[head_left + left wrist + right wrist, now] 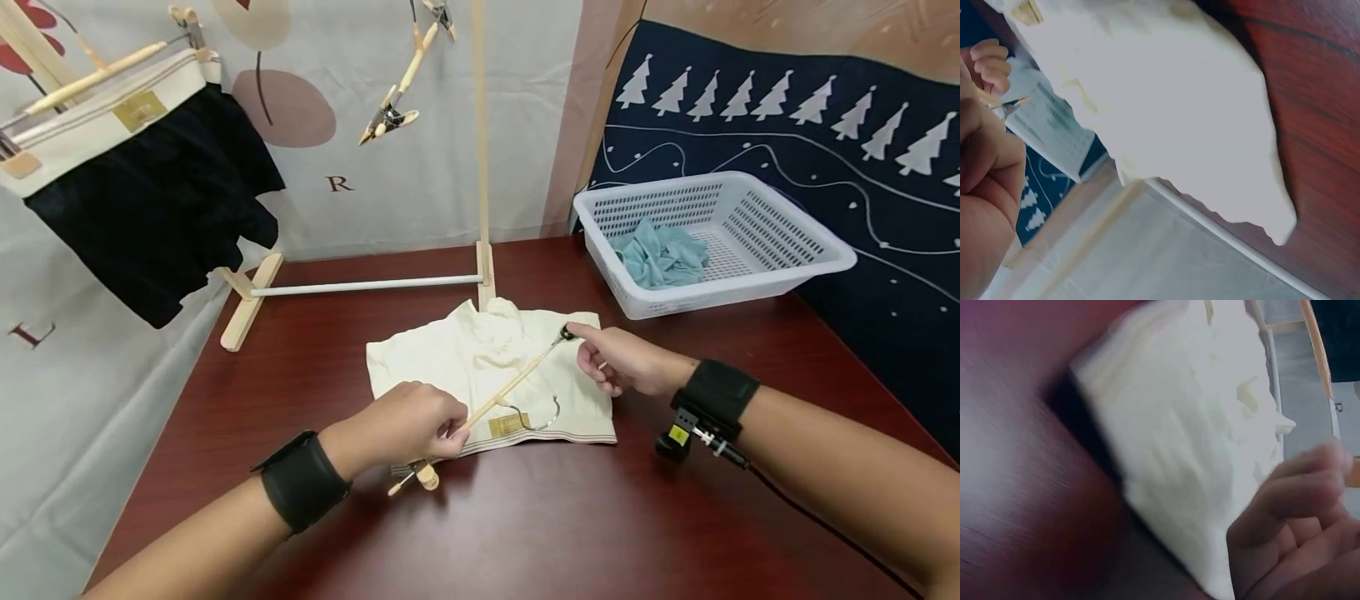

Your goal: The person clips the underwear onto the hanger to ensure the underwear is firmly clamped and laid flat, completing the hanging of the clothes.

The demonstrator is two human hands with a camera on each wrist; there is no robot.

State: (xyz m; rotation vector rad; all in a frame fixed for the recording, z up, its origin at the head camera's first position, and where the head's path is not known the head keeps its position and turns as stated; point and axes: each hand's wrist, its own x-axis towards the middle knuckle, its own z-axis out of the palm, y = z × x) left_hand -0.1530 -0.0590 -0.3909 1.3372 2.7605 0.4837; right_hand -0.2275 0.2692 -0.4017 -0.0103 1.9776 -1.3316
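A pair of cream shorts [431,354] lies on the dark red table, its waistband towards me with a gold label. Above it, slanting, is a wooden clip hanger [517,381] with a metal hook that hangs over the waistband. My left hand [405,423] grips the hanger's bar near its lower end, where one clip [426,475] sticks out below. At the upper end, the thumb and index finger of my right hand [626,358] pinch the other clip [567,332]. The right wrist view shows those fingers [1297,494] curled; the left wrist view shows the shorts [1172,106] beside the left hand.
Black shorts [157,192] hang by clips at the upper left on a wooden rack [483,150]. Another clip hanger [408,75] hangs from above. A white basket [795,275] at the back right holds a crumpled light blue cloth [663,254].
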